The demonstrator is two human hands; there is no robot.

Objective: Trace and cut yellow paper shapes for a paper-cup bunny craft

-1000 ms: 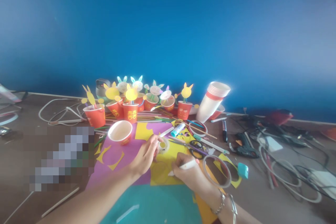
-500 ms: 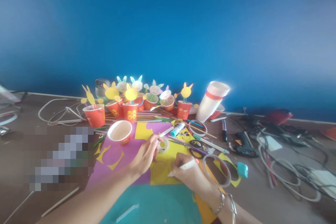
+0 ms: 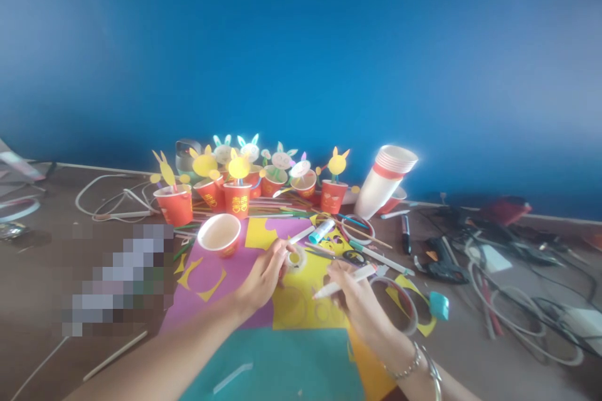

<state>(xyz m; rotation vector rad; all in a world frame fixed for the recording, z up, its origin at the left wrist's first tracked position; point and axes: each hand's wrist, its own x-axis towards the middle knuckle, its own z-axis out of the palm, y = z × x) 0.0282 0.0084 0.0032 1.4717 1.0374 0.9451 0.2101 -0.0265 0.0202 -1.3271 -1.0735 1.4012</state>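
Observation:
My right hand (image 3: 350, 294) is closed around a white marker (image 3: 345, 281) with an orange end, its pinkish tip pointing left above the yellow paper (image 3: 313, 322). Faint outlines of a larger and a smaller circle show on that paper. My left hand (image 3: 268, 272) is closed at the left edge of a small tape roll (image 3: 296, 258), its fingertips partly hidden. A white stick (image 3: 301, 235) sticks out just beyond those fingers; whether it is held I cannot tell. Beneath the yellow paper lie a purple sheet (image 3: 188, 307) and a teal sheet (image 3: 277, 363).
Red paper cups (image 3: 236, 200) with rabbit-shaped paper figures stand behind. A white cup (image 3: 219, 235) is left of my hands; stacked cups (image 3: 383, 185) lean at the back right. Scissors (image 3: 352, 257), a glue stick (image 3: 322, 232), a larger tape roll (image 3: 412, 316), glue gun (image 3: 442, 263) and cables lie around.
My right hand has lifted and moved right and away from me with the marker, uncovering the small circle. My left hand stays by the small tape roll. The view has shifted slightly.

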